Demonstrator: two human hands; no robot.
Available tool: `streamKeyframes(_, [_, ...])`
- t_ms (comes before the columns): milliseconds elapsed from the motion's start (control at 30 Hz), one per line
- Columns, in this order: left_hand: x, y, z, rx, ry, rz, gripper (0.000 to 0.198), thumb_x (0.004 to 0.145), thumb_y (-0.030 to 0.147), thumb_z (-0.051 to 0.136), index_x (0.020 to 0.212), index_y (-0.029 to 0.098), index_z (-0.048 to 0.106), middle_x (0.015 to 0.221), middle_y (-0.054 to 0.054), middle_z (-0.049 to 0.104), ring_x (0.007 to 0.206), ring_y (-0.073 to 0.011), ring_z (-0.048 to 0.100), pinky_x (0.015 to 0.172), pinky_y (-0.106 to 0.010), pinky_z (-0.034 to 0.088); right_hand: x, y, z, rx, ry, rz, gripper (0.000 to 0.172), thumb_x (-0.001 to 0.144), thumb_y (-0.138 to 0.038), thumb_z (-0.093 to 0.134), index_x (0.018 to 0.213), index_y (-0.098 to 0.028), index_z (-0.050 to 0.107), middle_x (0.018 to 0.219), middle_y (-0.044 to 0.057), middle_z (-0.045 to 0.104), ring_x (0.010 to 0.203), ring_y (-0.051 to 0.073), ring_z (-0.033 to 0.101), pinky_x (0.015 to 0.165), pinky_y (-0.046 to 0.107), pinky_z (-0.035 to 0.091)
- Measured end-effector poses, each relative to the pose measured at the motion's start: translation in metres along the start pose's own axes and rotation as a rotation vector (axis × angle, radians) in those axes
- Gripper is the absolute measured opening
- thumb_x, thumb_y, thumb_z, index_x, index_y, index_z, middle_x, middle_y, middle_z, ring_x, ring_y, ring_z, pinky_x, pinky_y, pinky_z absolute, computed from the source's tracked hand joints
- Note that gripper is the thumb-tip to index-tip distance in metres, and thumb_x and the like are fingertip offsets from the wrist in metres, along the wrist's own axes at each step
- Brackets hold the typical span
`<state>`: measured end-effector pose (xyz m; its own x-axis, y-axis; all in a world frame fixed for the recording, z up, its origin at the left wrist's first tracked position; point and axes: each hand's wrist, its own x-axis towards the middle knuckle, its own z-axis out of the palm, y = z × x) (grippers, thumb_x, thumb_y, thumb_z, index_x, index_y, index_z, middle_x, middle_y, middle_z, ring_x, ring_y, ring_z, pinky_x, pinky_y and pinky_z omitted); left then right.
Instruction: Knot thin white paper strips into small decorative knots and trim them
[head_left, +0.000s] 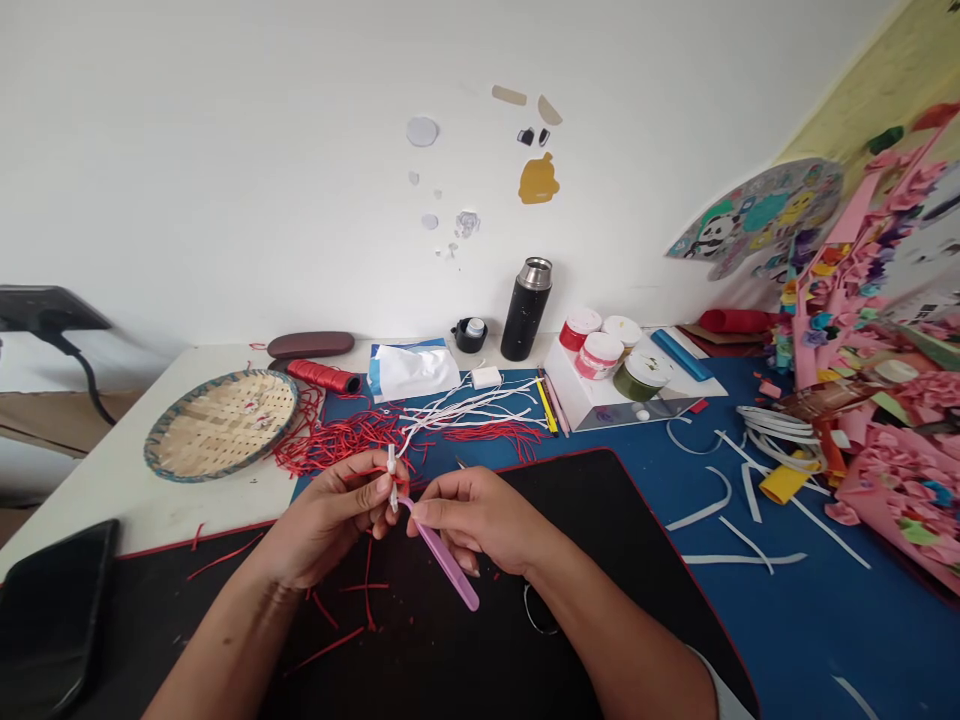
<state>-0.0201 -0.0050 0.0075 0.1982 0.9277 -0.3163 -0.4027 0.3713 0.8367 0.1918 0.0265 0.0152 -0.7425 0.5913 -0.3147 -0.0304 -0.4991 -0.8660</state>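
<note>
White piece [392, 468] upright in left hand [330, 522], lilac tool [450, 570] angled in by right hand [491, 520]

Head feed only from where I sit. Landmark: the white piece, up off the desk [161, 520]. Left fingers [371, 492] pinch tight around it, long axis near upright, a bit of red thread [403, 483] just beside it. Right fingers [439, 513] sit narrow, gripping the lilac tool. Key relation: the tool's thin end is just right of the white piece, its long axis sloping away from there, down and right. Left hand is nearer, being on it; right hand just right of it. Can't tell if tip and piece touch, fingers crowd the spot. Black mat [420, 650] and red scraps [325, 651] lie nearer me than the piece; red threads [345, 440] beyond-left, white cords [487, 403] beyond-right.
</note>
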Motion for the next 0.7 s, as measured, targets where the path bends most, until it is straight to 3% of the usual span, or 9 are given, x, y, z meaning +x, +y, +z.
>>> streamKeyframes(367, [-0.003,0.007,-0.004,0.075,0.039,-0.057,0.041,0.06,0.041,0.106,0.088,0.017,0.089,0.061,-0.005,0.076,0.054,-0.0142,0.068,0.047,-0.018,0.054,0.0,0.003,-0.002,0.006,-0.025,0.012,0.039,0.084,-0.052,0.083,0.081,-0.014,0.074,0.039,-0.011,0.046,0.03,0.007,0.04,0.034,0.019,0.034])
streamKeyframes(700, [-0.009,0.011,0.001,0.185,0.003,-0.035,0.043,0.069,0.049,0.099,0.099,0.019,0.091,0.066,-0.007,0.078,0.059,-0.0157,0.068,0.051,-0.02,0.056,-0.001,0.0,-0.002,-0.027,-0.004,0.026,0.039,0.086,-0.052,0.083,0.079,-0.015,0.073,0.038,-0.011,0.044,0.031,0.006,0.039,0.035,0.018,0.034])
